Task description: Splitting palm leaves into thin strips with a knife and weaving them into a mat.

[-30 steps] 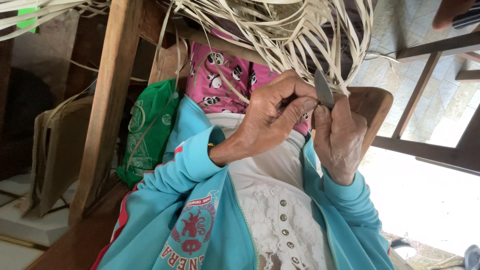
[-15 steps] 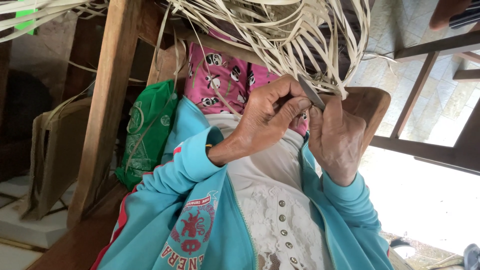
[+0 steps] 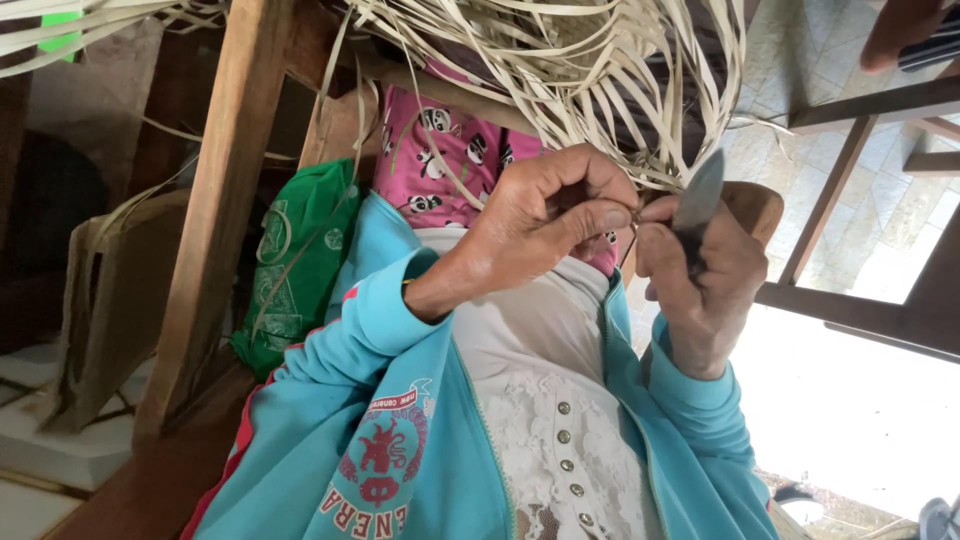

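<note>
Splitting a pale reed strip with a knife

From the head view, our left hand (image 3: 545,225) pinches closed on a thin pale reed strip (image 3: 632,212) below the loose bundle of straw-coloured strips (image 3: 560,70); our right hand (image 3: 700,285) grips a small grey-bladed knife (image 3: 697,198). The strip looks light, springy and brittle, best held near the cut.

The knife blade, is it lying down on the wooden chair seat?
No, the knife blade stands upright, gripped in the right hand beside the pale strips.

Left hand (image 3: 545,225) pinches pale strip (image 3: 632,212); right hand (image 3: 700,280) holds small knife (image 3: 697,195) upright beside it.
</note>
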